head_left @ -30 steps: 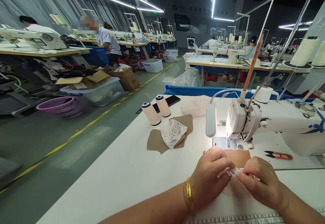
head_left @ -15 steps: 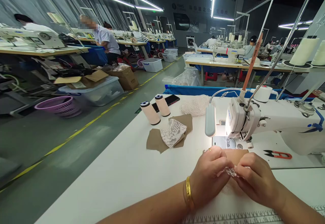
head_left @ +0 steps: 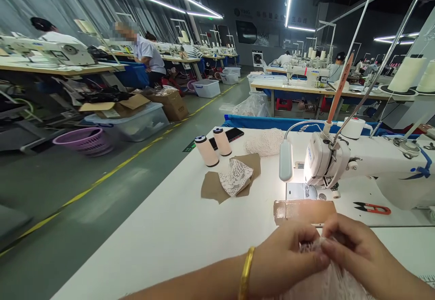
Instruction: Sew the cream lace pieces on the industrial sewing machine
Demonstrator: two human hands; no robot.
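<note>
My left hand (head_left: pixel 283 261) and my right hand (head_left: pixel 356 252) pinch a piece of white lace fabric (head_left: pixel 322 279) between their fingertips, low at the front of the white sewing table (head_left: pixel 170 232). A gold bangle sits on my left wrist. Just beyond the hands lies a brown paper piece (head_left: pixel 304 211) under the lamp's light, in front of the white sewing machine (head_left: pixel 367 164). The lace hangs down under my hands and is partly hidden by them.
Two thread spools (head_left: pixel 214 148), a phone (head_left: pixel 231 135), a lace scrap on brown paper (head_left: pixel 234 178) and a lace heap (head_left: pixel 267 141) lie farther back. Red thread snips (head_left: pixel 372 208) rest beside the machine. People work at other tables; bins and a pink basket (head_left: pixel 83 140) line the aisle at left.
Both hands have drawn back toward me with the lace, uncovering the brown paper piece by the needle. More lace now shows under my hands.
</note>
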